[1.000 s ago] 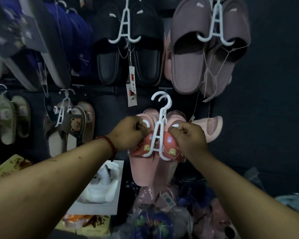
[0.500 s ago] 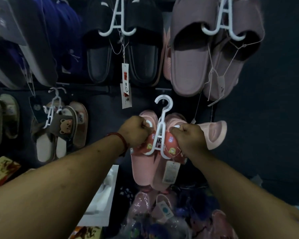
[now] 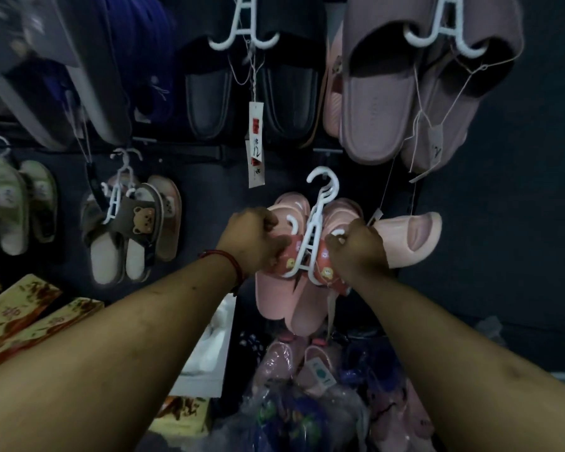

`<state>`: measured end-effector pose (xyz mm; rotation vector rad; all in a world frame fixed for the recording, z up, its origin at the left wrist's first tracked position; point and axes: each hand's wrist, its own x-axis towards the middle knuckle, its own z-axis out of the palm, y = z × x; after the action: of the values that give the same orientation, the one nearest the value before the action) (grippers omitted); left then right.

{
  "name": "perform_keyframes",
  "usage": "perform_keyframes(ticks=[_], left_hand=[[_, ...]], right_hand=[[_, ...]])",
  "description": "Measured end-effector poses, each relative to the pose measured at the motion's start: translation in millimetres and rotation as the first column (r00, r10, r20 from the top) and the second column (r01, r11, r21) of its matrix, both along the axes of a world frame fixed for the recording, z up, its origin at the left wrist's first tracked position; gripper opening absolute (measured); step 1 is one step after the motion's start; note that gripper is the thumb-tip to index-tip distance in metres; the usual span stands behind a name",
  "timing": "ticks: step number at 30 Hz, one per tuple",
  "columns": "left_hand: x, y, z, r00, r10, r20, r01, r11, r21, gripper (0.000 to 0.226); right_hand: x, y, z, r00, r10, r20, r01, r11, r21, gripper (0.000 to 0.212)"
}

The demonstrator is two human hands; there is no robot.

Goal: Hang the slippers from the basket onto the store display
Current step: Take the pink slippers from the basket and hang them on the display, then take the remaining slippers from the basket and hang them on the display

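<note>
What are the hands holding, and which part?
A pair of pink slippers on a white hanger. The left hand grips the left slipper's red strap, the right hand the right one's.

I read the pink slippers (image 3: 271, 295) as smooth, matt foam or rubber. Their hanger (image 3: 308, 244) is white plastic with a slight sheen. Above, the black slippers (image 3: 206, 102) look glossy, like leather, and the mauve slippers (image 3: 369, 125) look matt and finely ribbed. The tag (image 3: 255, 145) is paper. Below, I see bagged slippers (image 3: 274, 367) in crinkled, shiny clear film. The bear slippers (image 3: 134, 216) seem cloth-covered, and the boxes (image 3: 20, 308) are printed card.
</note>
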<state>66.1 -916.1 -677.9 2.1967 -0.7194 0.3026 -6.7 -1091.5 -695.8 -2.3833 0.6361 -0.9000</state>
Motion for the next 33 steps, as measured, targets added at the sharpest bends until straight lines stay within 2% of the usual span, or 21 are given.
perform_keyframes(ticks=[3,8,11,15,17,21,25,33], left_hand=[[-7,22,-5,0.997,0.005,0.075,-0.016,0.989,0.149,0.052],[-27,73,-12,0.982,-0.016,0.189,-0.033,0.967,0.253,0.071],[-37,113,-19,0.98,0.062,0.188,-0.118,0.946,0.303,0.072],[-46,179,-25,0.956,0.203,0.209,-0.273,0.879,0.392,0.062],[-52,220,-27,0.935,0.28,0.218,-0.349,0.834,0.427,0.066],[-72,310,-34,0.888,0.412,0.204,-0.458,0.759,0.463,0.075],[-106,403,-41,0.813,0.552,0.186,-0.559,0.651,0.513,0.075],[-224,550,-58,0.551,0.818,0.167,-0.754,0.402,0.52,0.076]], right_hand=[[-17,9,2,0.999,0.024,-0.024,-0.025,0.999,-0.046,0.047],[-40,37,2,0.993,0.118,-0.019,-0.119,0.98,-0.158,0.038],[-46,72,1,0.963,0.262,-0.06,-0.269,0.943,-0.197,0.038],[-36,134,-1,0.91,0.393,-0.133,-0.413,0.884,-0.219,0.056],[-28,172,-3,0.87,0.464,-0.165,-0.491,0.843,-0.22,0.06],[-11,258,-11,0.752,0.623,-0.215,-0.657,0.733,-0.175,0.056],[-2,350,-19,0.609,0.749,-0.262,-0.793,0.582,-0.179,0.063],[-32,528,-31,0.286,0.905,-0.315,-0.954,0.239,-0.18,0.069]])
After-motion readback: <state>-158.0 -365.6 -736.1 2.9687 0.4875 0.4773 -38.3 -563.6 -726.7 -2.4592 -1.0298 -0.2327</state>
